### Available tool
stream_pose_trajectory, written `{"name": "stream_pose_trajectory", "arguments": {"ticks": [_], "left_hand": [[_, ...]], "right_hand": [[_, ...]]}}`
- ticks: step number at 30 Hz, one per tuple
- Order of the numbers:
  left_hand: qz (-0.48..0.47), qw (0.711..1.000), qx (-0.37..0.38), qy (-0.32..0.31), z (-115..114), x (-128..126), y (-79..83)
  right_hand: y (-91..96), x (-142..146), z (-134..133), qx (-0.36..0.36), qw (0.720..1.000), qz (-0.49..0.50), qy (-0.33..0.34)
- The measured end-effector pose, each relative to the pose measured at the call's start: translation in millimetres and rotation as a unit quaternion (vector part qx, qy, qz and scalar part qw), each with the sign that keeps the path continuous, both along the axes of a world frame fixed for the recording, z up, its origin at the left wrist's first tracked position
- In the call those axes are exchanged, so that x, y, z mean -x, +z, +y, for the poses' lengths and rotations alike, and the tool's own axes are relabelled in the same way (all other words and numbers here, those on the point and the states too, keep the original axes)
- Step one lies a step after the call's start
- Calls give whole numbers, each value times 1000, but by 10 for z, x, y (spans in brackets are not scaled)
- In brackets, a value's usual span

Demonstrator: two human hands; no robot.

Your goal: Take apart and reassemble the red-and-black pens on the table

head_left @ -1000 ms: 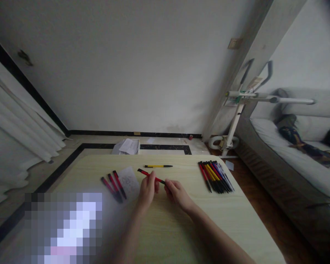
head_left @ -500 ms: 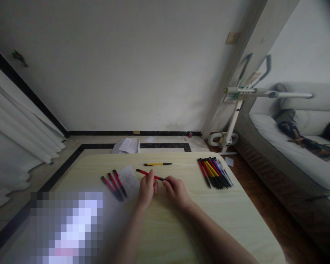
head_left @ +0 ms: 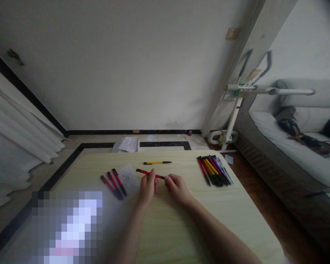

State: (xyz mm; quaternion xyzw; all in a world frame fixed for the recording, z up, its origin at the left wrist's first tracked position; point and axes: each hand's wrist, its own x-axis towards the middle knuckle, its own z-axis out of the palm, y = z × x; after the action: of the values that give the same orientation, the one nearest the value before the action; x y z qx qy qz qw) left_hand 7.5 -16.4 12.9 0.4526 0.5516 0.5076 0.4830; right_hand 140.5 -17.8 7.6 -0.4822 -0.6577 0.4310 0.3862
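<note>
A red pen (head_left: pixel 143 172) with black ends lies across between my two hands, tilted slightly down to the right. My left hand (head_left: pixel 147 189) is closed around its barrel, thumb on top. The fingers of my right hand (head_left: pixel 178 187) pinch together at the pen's black tip; what exactly lies between them is partly hidden. Just beyond the hands, a yellow pen (head_left: pixel 157 162) with black ends rests flat on the table. To the left, three red-and-black pens (head_left: pixel 117 182) lie side by side, partly over a sheet of paper (head_left: pixel 130 178) with a drawing.
Several red, yellow and blue pens (head_left: pixel 213 171) lie bunched on the right of the pale wooden table (head_left: pixel 165 234). A blurred-out bright patch (head_left: pixel 74 223) covers the lower left. Past the far edge stands a box with papers (head_left: pixel 128 144); exercise equipment (head_left: pixel 232 117) and a sofa (head_left: pixel 266 124) are rightward.
My right fingers have shifted slightly right along the pen, and more of its black tip end shows. My left hand keeps its grip. The view has tilted a little.
</note>
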Motion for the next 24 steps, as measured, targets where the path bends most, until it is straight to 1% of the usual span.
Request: {"name": "stream_pose_trajectory", "arguments": {"ticks": [7, 10, 16, 18, 20, 22, 24], "left_hand": [[6, 1000, 11, 0, 26, 11, -10], [-14, 1000, 21, 10, 35, 14, -13], [-99, 992, 41, 63, 69, 53, -56], [-132, 988, 36, 69, 82, 69, -72], [-161, 983, 36, 77, 93, 80, -80], [-185, 978, 41, 84, 100, 86, -77], [-201, 974, 48, 87, 103, 88, -68]], "right_hand": [[-9, 0, -14, -47, 999, -22, -8], [-42, 17, -2, -44, 999, 2, -27], [-79, 32, 19, -15, 998, 49, -44], [-79, 16, 32, -3, 994, 100, -31], [-80, -14, 56, 27, 983, 182, -18], [-84, -51, 91, 73, 957, 282, -7], [-90, -84, 127, 120, 921, 371, 7]]}}
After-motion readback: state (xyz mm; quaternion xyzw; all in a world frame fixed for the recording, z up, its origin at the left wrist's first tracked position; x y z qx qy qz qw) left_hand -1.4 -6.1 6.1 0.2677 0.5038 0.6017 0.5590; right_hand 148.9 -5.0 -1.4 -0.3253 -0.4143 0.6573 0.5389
